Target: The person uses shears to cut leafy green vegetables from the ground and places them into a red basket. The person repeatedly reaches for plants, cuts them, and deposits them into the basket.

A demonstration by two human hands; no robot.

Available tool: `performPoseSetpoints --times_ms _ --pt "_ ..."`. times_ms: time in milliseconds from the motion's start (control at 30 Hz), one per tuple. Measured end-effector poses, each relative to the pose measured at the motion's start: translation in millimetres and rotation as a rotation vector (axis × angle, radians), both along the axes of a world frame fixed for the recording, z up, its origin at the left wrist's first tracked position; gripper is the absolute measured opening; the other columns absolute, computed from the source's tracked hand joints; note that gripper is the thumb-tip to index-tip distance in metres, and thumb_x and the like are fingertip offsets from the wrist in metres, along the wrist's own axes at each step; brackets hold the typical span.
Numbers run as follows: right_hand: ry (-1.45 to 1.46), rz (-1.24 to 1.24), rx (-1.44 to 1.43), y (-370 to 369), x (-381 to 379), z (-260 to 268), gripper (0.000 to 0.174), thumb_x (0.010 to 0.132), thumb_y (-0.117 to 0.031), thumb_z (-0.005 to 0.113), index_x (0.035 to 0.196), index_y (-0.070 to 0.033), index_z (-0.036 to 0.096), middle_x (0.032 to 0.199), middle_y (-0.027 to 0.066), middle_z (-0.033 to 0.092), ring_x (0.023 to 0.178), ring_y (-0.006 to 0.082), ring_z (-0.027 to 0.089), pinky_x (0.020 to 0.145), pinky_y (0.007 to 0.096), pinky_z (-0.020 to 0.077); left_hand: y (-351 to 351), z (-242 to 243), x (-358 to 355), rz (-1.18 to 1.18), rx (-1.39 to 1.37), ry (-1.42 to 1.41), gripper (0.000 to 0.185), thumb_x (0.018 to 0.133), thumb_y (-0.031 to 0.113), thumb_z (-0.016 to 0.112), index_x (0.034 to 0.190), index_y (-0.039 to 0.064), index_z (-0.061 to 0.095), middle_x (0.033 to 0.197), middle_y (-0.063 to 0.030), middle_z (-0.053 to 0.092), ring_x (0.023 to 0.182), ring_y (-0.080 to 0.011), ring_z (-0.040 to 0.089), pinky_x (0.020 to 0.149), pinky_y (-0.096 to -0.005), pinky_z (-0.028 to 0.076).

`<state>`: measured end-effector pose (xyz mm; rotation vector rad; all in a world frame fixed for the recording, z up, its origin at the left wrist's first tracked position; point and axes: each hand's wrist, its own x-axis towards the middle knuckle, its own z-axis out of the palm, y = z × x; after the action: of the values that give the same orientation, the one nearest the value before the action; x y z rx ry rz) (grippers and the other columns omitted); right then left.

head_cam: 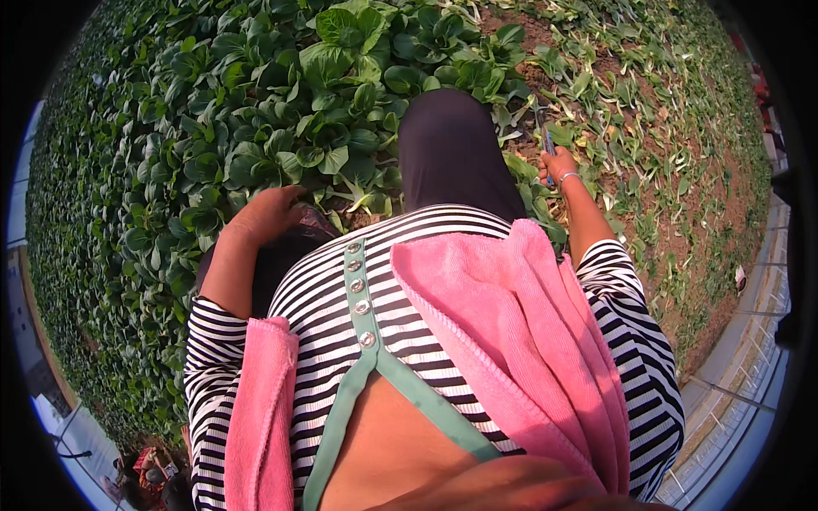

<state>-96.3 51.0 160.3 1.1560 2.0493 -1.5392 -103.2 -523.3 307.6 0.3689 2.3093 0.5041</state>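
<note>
On the right, my right hand point(558, 166) is closed around the blue handle of a knife point(549, 144). Its narrow blade points away from me, over cut leaves and soil. My left hand point(275, 211) hangs by my left knee, fingers bent and partly hidden, next to a dark patterned cloth point(314, 221); whether it grips the cloth I cannot tell. Standing leafy greens, pak choi in look point(332, 150), grow densely before me. A plant with pale stalks point(361, 193) lies tilted between my knees.
My dark-trousered right knee point(450, 147) rises between the hands. Trimmed leaves point(645, 140) litter brown soil on the right. A pink towel point(486, 281) drapes over my striped shirt. Other people point(153, 476) are at lower left. A pale paved strip point(728, 348) borders the field.
</note>
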Motion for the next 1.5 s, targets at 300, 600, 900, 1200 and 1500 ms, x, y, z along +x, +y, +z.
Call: performPoseSetpoints --times_ms 300,600,900,1200,1500 --pt "0.043 0.051 -0.053 -16.4 -46.3 -144.4 0.021 0.093 -0.019 0.062 0.099 -0.001 0.052 0.079 0.0102 0.061 0.054 0.0204 0.064 0.045 0.0368 0.0514 59.2 -83.3 -68.1 0.338 0.17 -0.2 0.044 0.087 0.013 0.064 0.128 -0.001 0.056 0.113 -0.0175 0.067 0.102 -0.0213 0.065 0.09 -0.031 0.05" --pt "0.138 0.514 0.328 -29.5 -115.1 -177.9 0.03 0.091 -0.023 0.06 0.109 -0.001 0.049 0.099 0.0271 0.065 0.095 0.0486 0.06 0.08 0.053 0.0476 339.1 -181.0 -251.2 -0.648 0.425 -0.024 0.046 0.085 0.01 0.06 0.132 0.012 0.056 0.143 -0.0157 0.047 0.109 -0.0291 0.063 0.094 -0.0382 0.05" --pt "0.091 0.266 0.121 -30.7 -109.7 -201.8 0.031 0.091 -0.027 0.061 0.106 -0.002 0.052 0.089 0.0267 0.065 0.088 0.0462 0.061 0.076 0.0519 0.0469 368.8 -248.9 -278.5 -0.692 -0.439 0.01 0.057 0.089 0.013 0.053 0.145 0.013 0.04 0.161 -0.0087 0.018 0.132 -0.0326 0.046 0.106 -0.0474 0.04" --pt "-0.017 0.291 0.112 -26.1 -110.9 -215.2 0.031 0.09 -0.031 0.062 0.1 -0.003 0.053 0.085 0.0232 0.065 0.082 0.0428 0.063 0.072 0.0483 0.0477 333.7 -292.9 -269.5 -0.492 -0.36 -0.026 0.056 0.089 0.016 0.053 0.144 0.015 0.041 0.161 -0.0052 0.018 0.138 -0.0308 0.039 0.107 -0.055 0.035" --pt "-0.153 0.006 -0.341 -38.6 -142.0 -227.7 0.047 0.094 -0.027 0.062 0.129 0.0 0.049 0.069 0.0077 0.054 0.048 0.02 0.054 0.043 0.0365 0.049 325.1 -299.5 -281.0 -0.478 -0.315 -0.086 0.062 0.087 0.014 0.05 0.147 0.016 0.038 0.16 -0.0086 0.02 0.139 -0.0308 0.037 0.109 -0.051 0.034"
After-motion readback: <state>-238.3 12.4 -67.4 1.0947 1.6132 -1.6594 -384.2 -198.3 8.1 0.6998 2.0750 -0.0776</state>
